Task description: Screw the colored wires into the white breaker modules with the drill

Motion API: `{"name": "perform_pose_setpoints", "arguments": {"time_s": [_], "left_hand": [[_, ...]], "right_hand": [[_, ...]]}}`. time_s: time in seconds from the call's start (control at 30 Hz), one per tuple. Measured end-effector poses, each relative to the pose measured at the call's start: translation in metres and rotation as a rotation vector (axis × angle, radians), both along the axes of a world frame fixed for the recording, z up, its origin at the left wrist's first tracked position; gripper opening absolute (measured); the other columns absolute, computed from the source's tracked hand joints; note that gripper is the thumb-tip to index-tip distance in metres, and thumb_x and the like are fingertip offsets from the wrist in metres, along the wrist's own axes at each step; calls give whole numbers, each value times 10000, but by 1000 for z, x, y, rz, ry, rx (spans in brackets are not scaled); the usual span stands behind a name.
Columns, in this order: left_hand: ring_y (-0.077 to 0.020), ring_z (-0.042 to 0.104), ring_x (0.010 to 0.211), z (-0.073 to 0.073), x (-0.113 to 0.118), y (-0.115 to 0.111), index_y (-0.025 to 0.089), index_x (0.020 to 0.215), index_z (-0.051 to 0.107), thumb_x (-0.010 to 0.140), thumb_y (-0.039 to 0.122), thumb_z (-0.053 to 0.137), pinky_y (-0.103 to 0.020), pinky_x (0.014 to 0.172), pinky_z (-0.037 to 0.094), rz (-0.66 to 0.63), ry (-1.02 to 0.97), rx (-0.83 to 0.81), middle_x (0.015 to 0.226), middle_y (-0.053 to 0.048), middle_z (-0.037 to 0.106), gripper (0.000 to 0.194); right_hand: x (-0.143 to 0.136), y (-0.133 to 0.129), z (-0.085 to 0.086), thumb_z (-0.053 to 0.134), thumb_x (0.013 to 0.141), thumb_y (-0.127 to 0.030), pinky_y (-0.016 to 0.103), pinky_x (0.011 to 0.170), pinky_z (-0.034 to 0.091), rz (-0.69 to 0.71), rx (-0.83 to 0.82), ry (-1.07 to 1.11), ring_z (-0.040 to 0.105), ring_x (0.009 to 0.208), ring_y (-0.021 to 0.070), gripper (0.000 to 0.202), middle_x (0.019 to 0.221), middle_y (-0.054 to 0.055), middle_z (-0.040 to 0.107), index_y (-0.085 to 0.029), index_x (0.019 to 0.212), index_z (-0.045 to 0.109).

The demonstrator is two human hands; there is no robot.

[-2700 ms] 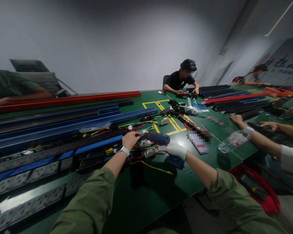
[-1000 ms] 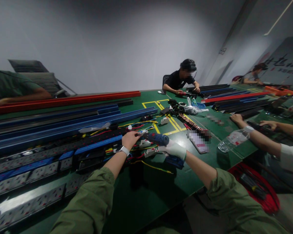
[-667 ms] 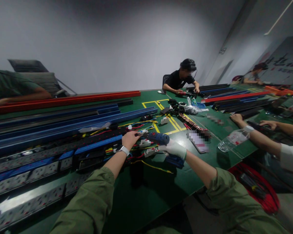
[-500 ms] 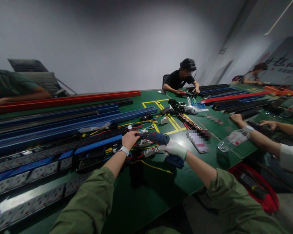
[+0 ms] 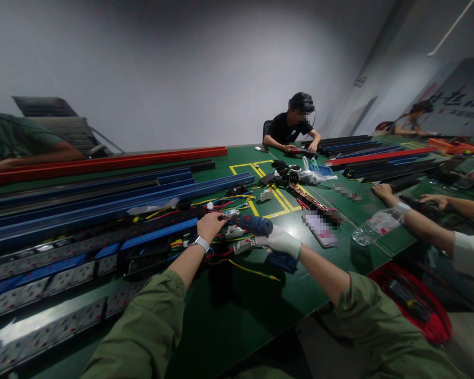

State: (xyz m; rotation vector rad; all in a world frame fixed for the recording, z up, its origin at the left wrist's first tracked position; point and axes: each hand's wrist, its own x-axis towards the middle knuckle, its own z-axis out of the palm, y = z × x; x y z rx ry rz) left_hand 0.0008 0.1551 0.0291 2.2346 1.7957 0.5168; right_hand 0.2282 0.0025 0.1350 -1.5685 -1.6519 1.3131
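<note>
My right hand [image 5: 279, 241], in a white glove, is wrapped round the grip of a blue power screwdriver [image 5: 256, 224]. The tool lies level and its tip points left, at a small white-grey connector [image 5: 232, 212]. My bare left hand [image 5: 210, 226], with a watch on the wrist, is closed at that connector; its fingertips are pinched, and what exactly lies between them is too small to tell. Below are two more grey-white connectors [image 5: 244, 245] with coloured wires. A yellow-green wire [image 5: 248, 268] trails to the right on the green table [image 5: 237, 321].
Socket strips [image 5: 69, 276] and blue rails [image 5: 205, 187] fill the left side. Ahead lie black parts, copper strips [image 5: 310, 197] and a plastic bag [image 5: 314, 178]. To the right are a phone [image 5: 319, 229], a bottle [image 5: 379, 226] and another person's hands [image 5: 385, 193]. A person sits across the table.
My hands and the screwdriver have barely moved. Across the table, the person's head and hand have shifted slightly to the left.
</note>
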Motion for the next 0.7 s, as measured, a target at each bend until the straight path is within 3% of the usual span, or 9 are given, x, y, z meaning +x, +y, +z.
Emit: {"name": "perform_pose_setpoints", "arguments": {"time_s": [0.27, 0.7], "left_hand": [[-239, 661, 1113, -1, 0, 1, 357, 1146, 753, 867, 552, 594, -306, 891, 507, -4, 6, -13, 1204, -6, 737, 376], [-247, 664, 1108, -2, 0, 1, 359, 1150, 753, 856, 528, 617, -318, 891, 512, 10, 0, -8, 1201, -14, 738, 365]], "right_hand": [[1, 0, 3, 711, 742, -217, 182, 465, 411, 13, 20, 30, 451, 517, 80, 570, 776, 2, 680, -167, 1304, 631], [5, 1, -5, 685, 770, -229, 186, 446, 404, -4, 9, 48, 434, 496, 84, 447, 655, -26, 599, -168, 1212, 665]]}}
